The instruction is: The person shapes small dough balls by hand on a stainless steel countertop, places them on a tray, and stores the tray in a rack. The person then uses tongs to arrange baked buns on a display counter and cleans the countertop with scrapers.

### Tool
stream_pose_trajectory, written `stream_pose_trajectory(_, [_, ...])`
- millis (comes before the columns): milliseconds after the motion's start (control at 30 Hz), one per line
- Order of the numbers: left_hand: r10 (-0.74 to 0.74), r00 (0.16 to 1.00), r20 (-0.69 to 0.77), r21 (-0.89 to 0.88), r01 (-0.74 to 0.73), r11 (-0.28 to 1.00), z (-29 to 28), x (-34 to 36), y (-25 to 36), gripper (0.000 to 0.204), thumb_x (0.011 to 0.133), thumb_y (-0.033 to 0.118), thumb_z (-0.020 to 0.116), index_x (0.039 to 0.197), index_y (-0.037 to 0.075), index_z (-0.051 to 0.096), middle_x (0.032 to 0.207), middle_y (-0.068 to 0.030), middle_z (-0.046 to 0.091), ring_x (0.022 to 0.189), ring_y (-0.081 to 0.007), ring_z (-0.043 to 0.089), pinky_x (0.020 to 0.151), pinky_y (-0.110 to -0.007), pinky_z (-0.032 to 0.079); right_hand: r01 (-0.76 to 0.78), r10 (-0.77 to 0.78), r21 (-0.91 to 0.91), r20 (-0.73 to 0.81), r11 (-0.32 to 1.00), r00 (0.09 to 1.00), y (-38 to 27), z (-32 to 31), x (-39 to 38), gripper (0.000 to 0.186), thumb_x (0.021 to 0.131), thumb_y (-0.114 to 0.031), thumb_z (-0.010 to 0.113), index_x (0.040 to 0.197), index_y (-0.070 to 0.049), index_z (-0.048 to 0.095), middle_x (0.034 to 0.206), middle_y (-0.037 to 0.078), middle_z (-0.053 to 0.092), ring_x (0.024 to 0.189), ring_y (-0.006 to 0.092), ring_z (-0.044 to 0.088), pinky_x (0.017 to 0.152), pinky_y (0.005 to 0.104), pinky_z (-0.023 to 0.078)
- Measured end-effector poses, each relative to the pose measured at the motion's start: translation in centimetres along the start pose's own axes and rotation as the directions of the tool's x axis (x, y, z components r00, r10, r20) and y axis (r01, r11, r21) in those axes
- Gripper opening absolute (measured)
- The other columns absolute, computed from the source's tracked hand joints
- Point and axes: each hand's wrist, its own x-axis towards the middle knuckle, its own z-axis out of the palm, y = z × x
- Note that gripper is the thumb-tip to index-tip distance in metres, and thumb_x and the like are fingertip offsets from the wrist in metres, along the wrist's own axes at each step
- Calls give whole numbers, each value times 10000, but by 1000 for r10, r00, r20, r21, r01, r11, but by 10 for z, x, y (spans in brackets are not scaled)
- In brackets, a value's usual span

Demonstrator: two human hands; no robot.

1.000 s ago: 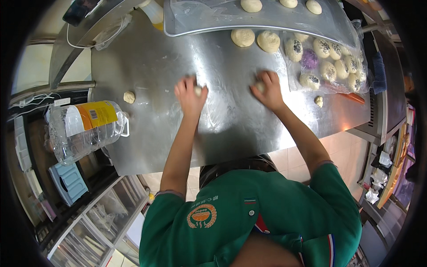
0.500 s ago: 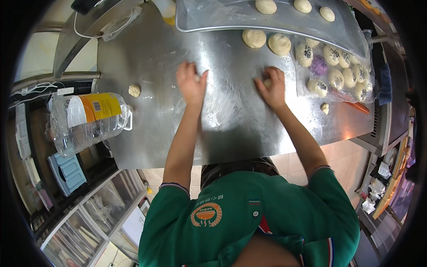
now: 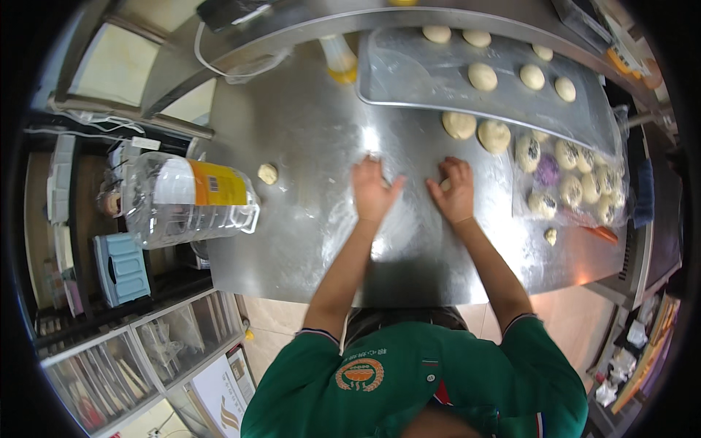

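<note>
Near bench: you stand at the steel bench (image 3: 292, 233), pale smears across it; a small dough scrap (image 3: 550, 236) lies toward your right.
Left hand: yours (image 3: 376, 191) is cupped low on the steel, fingers half curled rather than clamped, thumb standing off; a pale left dough piece (image 3: 385, 183) shows between them.
Right hand: yours (image 3: 457, 193) mirrors it, fingers bent, thumb spread, arched over the right dough piece (image 3: 445, 185); each piece is mostly hidden.
Step in hand: judged to be rounding, one piece under each palm; how finished they are, you cannot tell from here.
Next move: probably calls for light, even circling with both palms, then lifting off to check each piece.
Jug: clear plastic (image 3: 223, 215), on its side at the bench's left end, handle toward you and inward; contents not made out.
Dough lump: rough, single (image 3: 267, 174), on the bench between jug and left hand, well apart from both.
Clear bag: at your right (image 3: 520, 197); seed-topped buns (image 3: 571, 193) and one purple ball (image 3: 546, 171) show through the film.
Dough rounds: two larger ones (image 3: 494, 136), side by side just before the tray.
Tray: metal, rimmed (image 3: 438, 107), six smooth dough balls (image 3: 483, 77) in view, spaced apart, toward its right part.
Squeeze bottle: upper left of the tray (image 3: 338, 55), yellow at its lower end.
</note>
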Motion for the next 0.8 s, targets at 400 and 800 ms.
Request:
stream_pose_trajectory(400, [14,996,83,-63,-9,998,-20,-22,-13,488,749,276,799,1176,95,645,1277,-158,580,1191,-356,515,998,-495,415,-96,96,15,-24,995,995,13,-29,-10,352,736,-156,790,1020,-35,622,1084,168,592,1011,369,548,902,490,444])
stream_pose_trajectory(800, [-24,997,77,-89,31,996,-38,-54,-4,347,758,206,782,1079,108,692,1182,-102,645,1154,-369,558,979,-504,431,-180,176,-72,-50,981,983,16,-62,-34,452,714,-186,816,1083,-22,614,1108,176,610,1055,390,557,961,483,437])
